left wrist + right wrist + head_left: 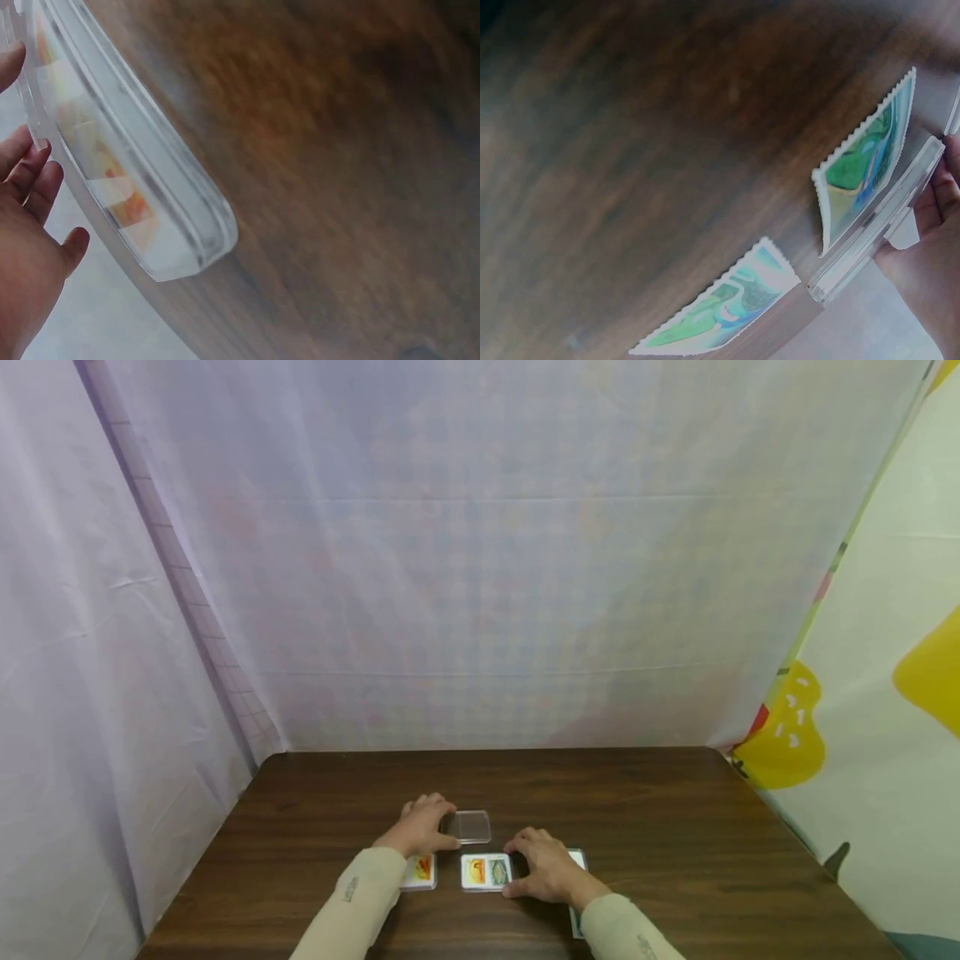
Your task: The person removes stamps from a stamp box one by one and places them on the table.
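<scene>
In the head view my left hand (422,828) holds a clear plastic lid (474,827) by its left side, thumb at the near edge and fingers at the far one. My right hand (549,867) grips the right end of a shallow clear case (475,887) between thumb and fingers. Two small pictures show in it, one orange, one green. Partly under the left wrist lies another clear case (422,873) with an orange picture, large in the left wrist view. Two green-and-blue stamps with toothed edges, a nearer stamp (731,304) and a farther stamp (862,165), lie beside the right hand.
The brown wood-grain table (660,827) has rounded far corners. A pale curtain (480,568) hangs behind its far edge, with more cloth at the left and a yellow-patterned cloth (862,635) at the right.
</scene>
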The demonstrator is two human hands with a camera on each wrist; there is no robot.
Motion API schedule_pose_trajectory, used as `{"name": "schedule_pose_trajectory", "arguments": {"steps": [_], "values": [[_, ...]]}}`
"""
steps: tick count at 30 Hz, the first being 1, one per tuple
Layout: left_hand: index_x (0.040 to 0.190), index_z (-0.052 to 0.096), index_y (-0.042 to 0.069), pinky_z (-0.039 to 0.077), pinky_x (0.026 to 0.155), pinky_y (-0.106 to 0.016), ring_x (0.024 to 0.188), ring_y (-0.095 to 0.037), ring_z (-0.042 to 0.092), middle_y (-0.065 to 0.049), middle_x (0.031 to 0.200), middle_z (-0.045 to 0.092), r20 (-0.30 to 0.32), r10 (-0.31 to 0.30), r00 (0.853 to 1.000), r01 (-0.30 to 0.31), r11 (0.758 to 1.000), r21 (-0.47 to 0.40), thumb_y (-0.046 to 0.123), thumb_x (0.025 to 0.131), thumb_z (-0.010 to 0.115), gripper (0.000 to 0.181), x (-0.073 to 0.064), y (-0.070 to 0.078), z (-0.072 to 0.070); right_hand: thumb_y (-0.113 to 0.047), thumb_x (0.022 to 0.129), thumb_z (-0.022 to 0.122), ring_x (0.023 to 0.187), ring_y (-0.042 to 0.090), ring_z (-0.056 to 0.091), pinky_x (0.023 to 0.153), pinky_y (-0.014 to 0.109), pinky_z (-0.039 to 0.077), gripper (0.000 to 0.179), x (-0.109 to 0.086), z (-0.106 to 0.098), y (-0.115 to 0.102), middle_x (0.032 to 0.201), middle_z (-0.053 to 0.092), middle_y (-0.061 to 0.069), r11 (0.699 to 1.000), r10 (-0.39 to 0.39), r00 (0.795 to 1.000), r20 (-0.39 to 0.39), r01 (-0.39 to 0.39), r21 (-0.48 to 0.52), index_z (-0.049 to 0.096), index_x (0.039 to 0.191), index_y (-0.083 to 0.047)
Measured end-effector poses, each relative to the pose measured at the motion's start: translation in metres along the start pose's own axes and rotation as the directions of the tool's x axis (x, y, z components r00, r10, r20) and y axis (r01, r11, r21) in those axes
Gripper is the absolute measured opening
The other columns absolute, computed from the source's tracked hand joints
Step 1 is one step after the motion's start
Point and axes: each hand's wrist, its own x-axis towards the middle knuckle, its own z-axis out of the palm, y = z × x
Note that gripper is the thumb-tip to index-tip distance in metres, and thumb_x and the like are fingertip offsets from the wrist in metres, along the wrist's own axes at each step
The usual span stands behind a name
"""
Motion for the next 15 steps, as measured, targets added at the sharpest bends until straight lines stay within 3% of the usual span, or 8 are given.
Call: {"name": "schedule_pose_trajectory", "arguments": {"steps": [15], "values": [[0.129, 0.059, 0.003, 0.033, 0.099, -0.058, 0.116, -0.034, 0.049, -0.011, 0.12, 0.057, -0.013, -0.052, 0.999, 0.052, 0.998, -0.021, 0.029, 0.08, 0.08, 0.06, -0.0007, -0.0029, 0.0049, -0.043, 0.072, 0.084, 0.115, 0.036, 0.051, 0.099, 0.062, 0.036, 0.06, -0.0004, -0.0009, 0.0, 0.122, 0.057, 0.012, 1.0, 0.005, 1.0, 0.008, -0.005, 0.0, 0.065, 0.116, -0.007]]}}
